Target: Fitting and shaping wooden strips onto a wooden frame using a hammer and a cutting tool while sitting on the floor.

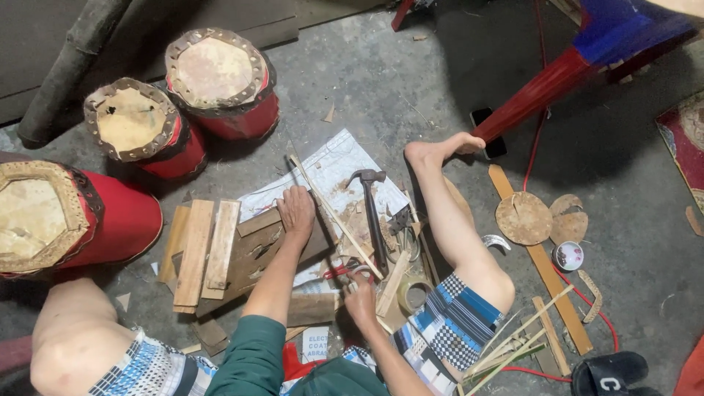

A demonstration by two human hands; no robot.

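The left hand (296,210) lies flat on the wooden board (258,253), just left of the hammer (372,209). The right hand (360,297), below the hammer, grips red-handled scissors (345,270); their blades are hard to see.

Soft, even daylight, moderately bright – no hard glare. Light seems to come from the lower left; a broad dim shadow falls across the concrete floor (411,81) at upper right under the red-and-blue stool (587,51). Pale drum skins (213,70) and the white paper sheet (330,172) read brightest, slightly washed. Focus is fair in the centre – mild softness and compression smear overall. Wide-angle stretch at edges, notably the drum at far left (51,220).
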